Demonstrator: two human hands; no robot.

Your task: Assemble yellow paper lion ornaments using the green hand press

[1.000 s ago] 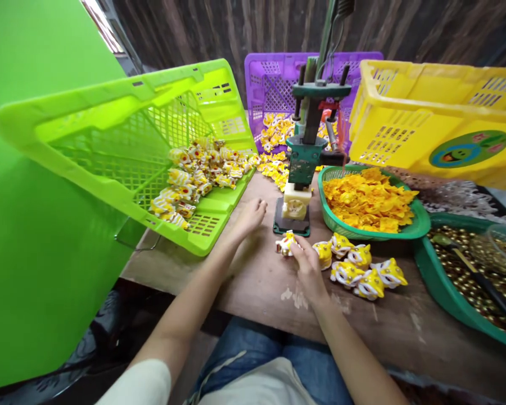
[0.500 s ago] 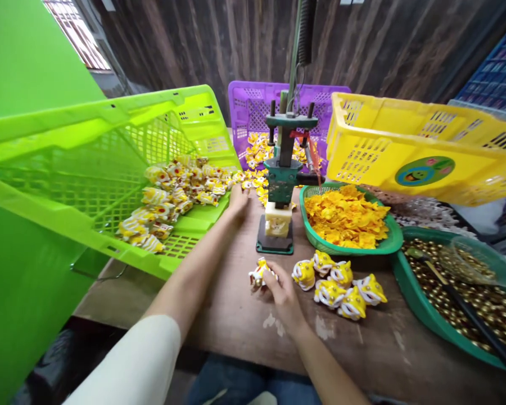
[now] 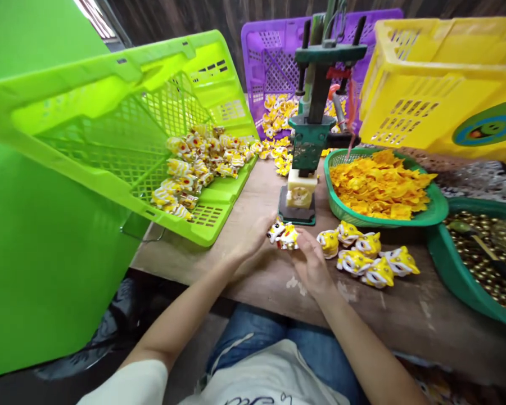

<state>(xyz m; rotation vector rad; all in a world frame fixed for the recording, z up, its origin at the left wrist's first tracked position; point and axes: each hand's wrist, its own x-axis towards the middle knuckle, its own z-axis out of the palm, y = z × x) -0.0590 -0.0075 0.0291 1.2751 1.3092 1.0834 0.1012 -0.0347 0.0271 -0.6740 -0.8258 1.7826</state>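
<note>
Both hands meet at the middle of the wooden table (image 3: 405,320) around small yellow-and-white lion-head toy pieces (image 3: 283,234). My left hand (image 3: 253,239) touches the white piece on the left side. My right hand (image 3: 310,261) grips the yellow piece on the right side. Just beyond them stands a green hand press (image 3: 307,140) with a cream block (image 3: 299,194) on its base. To the right of my hands lies a cluster of several finished yellow lion heads (image 3: 369,256).
A tilted lime crate (image 3: 122,101) at left holds several lion pieces (image 3: 198,163). A purple crate (image 3: 270,62) stands behind the press, a yellow crate (image 3: 438,84) at right. A green basket (image 3: 434,211) holds orange flat parts (image 3: 379,183); a green tray (image 3: 442,253) holds gold beads (image 3: 480,259).
My left hand came back from the lime crate's front edge to the toy pieces at my right hand. The camera view shifted downward.
</note>
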